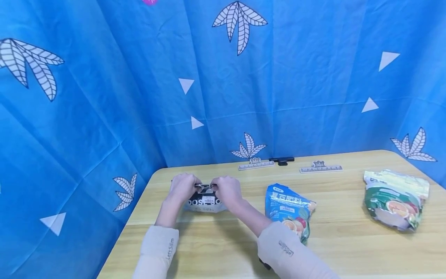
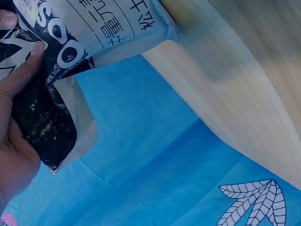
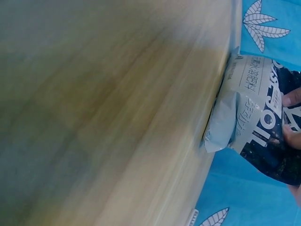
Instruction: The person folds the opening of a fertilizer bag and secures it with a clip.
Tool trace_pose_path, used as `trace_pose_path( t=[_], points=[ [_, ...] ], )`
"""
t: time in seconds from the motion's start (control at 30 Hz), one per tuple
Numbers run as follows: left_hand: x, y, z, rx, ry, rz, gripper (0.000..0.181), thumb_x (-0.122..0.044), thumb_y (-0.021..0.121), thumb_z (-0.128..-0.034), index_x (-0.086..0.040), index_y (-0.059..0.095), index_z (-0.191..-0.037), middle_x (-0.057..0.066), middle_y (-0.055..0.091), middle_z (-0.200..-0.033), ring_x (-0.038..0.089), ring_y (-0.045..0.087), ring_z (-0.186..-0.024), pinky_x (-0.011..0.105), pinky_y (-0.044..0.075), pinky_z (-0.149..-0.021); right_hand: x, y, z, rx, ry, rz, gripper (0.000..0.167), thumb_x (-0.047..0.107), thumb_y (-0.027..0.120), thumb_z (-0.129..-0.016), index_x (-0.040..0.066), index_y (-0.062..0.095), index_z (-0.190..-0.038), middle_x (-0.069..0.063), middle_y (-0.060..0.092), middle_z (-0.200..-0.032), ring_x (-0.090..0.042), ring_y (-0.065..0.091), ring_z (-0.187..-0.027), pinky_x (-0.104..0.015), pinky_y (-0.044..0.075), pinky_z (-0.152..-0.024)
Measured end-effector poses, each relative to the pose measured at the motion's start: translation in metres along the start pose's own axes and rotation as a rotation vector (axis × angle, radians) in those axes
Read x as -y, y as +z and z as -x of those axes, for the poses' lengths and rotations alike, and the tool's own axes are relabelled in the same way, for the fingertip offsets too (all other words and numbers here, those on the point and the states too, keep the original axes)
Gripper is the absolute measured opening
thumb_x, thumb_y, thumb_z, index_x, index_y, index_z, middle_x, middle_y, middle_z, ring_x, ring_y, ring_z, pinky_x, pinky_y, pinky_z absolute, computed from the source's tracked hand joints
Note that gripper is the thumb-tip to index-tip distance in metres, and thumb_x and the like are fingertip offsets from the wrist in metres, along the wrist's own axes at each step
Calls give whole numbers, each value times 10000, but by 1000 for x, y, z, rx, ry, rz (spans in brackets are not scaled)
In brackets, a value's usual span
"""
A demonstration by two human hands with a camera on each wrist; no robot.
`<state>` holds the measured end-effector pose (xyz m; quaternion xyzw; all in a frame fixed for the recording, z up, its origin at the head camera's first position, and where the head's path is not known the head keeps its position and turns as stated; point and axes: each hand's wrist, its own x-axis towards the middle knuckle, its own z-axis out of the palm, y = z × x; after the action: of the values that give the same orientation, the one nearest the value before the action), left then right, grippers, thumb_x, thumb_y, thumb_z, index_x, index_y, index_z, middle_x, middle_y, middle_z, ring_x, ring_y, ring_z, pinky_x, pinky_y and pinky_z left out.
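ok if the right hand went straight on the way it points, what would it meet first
Past the bag it grips, the right hand would probably meet the left hand first, though depth is hard to judge.

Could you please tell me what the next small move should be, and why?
Probably fold the dark end of the black-and-white bag down evenly: the left hand and right hand both hold that end, and its corner juts out past the left thumb. Flattening it seems sensible before reaching for one of the clips lying on the table.
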<state>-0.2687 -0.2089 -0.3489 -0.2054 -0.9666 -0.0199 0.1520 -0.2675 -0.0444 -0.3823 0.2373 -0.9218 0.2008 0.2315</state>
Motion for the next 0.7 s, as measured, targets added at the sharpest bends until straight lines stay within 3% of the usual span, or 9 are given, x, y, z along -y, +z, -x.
trace_pose_path(
  t=[0.27, 0.4, 0.47, 0.57, 0.7],
  points=[
    [-2, -1, 2, -8, -11, -6, 123, -94, 751, -721, -211, 729, -692, -70, 620, -645, 104, 445, -520, 281, 363, -470, -2, -1, -1, -7, -29, -33, 107, 133, 749, -746, 184, 737, -840, 43, 683, -750, -109, 569, -552, -201, 398, -459],
    [0, 0, 2, 11, -8, 32, 102, -82, 732, -742, -183, 735, -745, -50, 641, -697, 120, 505, -572, 291, 395, -506, -4, -5, -1, 30, -50, -52, 78, 193, 719, -793, 163, 732, -864, 23, 682, -765, -129, 597, -603, -226, 420, -485],
    [3, -1, 2, 28, -2, 88, 75, -96, 718, -771, -164, 738, -794, -43, 653, -736, 125, 545, -626, 297, 426, -557, -4, -8, -2, 66, -55, -66, 126, 248, 691, -823, 154, 726, -899, 12, 683, -781, -144, 605, -632, -242, 427, -499],
    [7, -4, 4, 59, 6, 239, 78, -150, 700, -814, -141, 741, -880, -37, 674, -801, 111, 590, -704, 297, 467, -636, -5, -11, -4, 114, -84, -80, 216, 326, 637, -864, 153, 709, -972, 7, 686, -813, -148, 596, -636, -251, 416, -507],
    [9, -11, 6, 91, 6, 398, 146, -204, 675, -846, -125, 736, -953, -34, 686, -857, 70, 606, -734, 279, 488, -658, -7, -14, -6, 113, -160, -90, 223, 319, 594, -897, 159, 698, -1012, 18, 688, -825, -121, 561, -582, -250, 384, -471]
  ],
)
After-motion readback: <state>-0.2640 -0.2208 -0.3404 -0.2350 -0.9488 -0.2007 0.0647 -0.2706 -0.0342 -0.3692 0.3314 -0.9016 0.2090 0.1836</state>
